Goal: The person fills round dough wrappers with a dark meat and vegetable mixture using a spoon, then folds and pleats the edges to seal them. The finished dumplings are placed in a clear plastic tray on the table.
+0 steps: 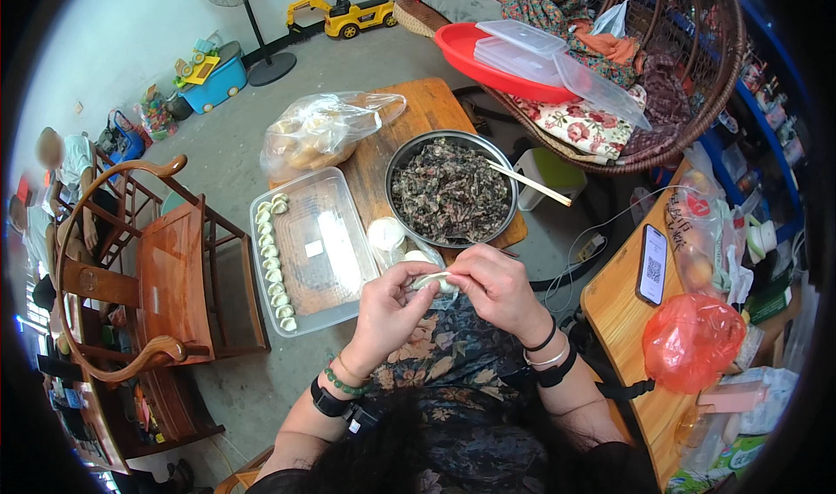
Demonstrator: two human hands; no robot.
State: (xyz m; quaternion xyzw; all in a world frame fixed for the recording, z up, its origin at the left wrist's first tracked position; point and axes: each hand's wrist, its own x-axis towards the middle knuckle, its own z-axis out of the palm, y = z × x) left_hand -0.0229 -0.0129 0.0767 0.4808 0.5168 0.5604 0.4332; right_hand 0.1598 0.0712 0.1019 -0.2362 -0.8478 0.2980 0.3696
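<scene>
Both my hands meet low in front of the small wooden table, pinching one pale dough dumpling (436, 283) between their fingertips. My left hand (396, 303) grips its left end, and my right hand (491, 286) grips its right end. Beyond them stands a round metal bowl (390, 210) of dark chopped filling (450, 187), a pair of chopsticks (539, 185) resting across its right rim. To the left, a clear plastic tray (358, 229) holds a column of folded dumplings (270, 259) along its left side. Stacked round dough wrappers (386, 234) lie in a plastic bag between tray and bowl.
A clear bag of round pale items (313, 134) sits behind the tray. A red basin (457, 56) with plastic lids rests on the wicker chair. Right, a wooden table (617, 298) bears a phone (652, 265) and bags. A wooden armchair (173, 265) and seated people are left.
</scene>
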